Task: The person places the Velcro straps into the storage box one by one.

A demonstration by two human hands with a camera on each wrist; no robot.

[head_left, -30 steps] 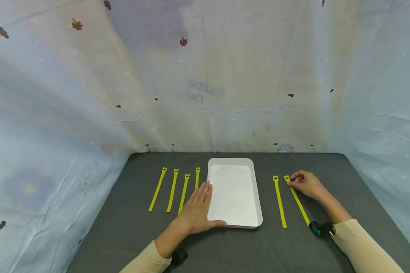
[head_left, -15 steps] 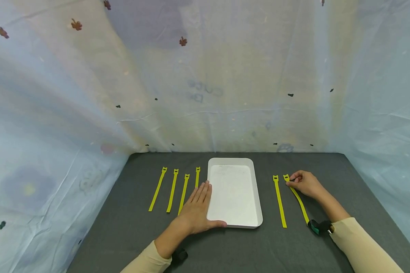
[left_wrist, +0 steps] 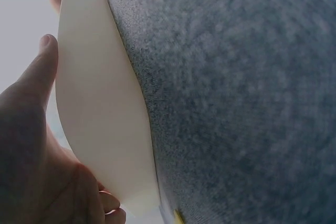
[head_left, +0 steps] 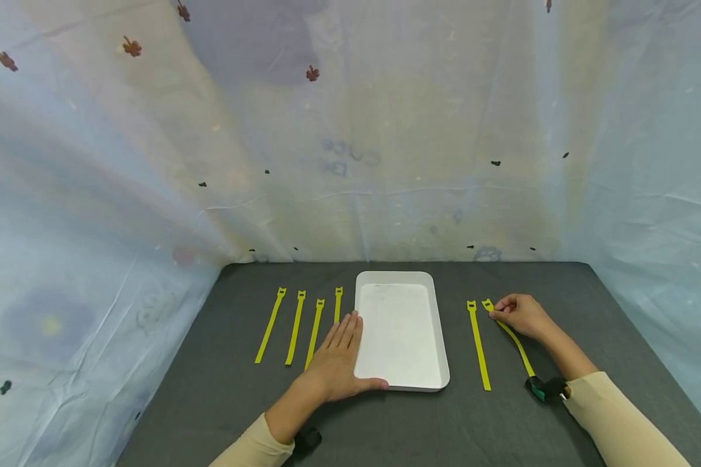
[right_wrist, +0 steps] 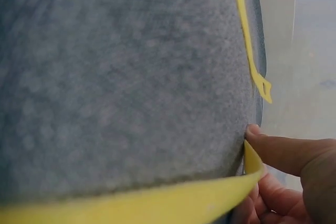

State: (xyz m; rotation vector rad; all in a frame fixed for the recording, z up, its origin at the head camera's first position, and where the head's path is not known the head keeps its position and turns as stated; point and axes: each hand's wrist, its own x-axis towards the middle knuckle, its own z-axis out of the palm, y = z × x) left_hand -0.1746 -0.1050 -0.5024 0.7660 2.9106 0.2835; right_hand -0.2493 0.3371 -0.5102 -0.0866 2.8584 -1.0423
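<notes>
A white rectangular tray [head_left: 400, 337] lies on the dark cloth. Against its left side and near corner rests my left hand [head_left: 334, 366], fingers straight, thumb stretched along the near edge. In the left wrist view, the thumb and fingers lie along the tray's outer wall [left_wrist: 100, 87]. To the right of the tray, my right hand [head_left: 524, 316] pinches a yellow cable tie [head_left: 518, 342] just below its slotted head. The tie bows, with its tail running back toward the wrist. In the right wrist view, the thumb and fingers hold the bent yellow strap [right_wrist: 210, 195].
Another yellow cable tie [head_left: 479, 347] lies flat between the tray and my right hand. Several more lie left of the tray, such as the outermost cable tie [head_left: 270, 325]; my left hand partly covers the closest ones. A patterned pale curtain [head_left: 350, 130] hangs behind the table.
The pinched cable tie has gone from straight to bowed, and its head has tilted and shifted slightly left. My left hand and the tray have stayed put.
</notes>
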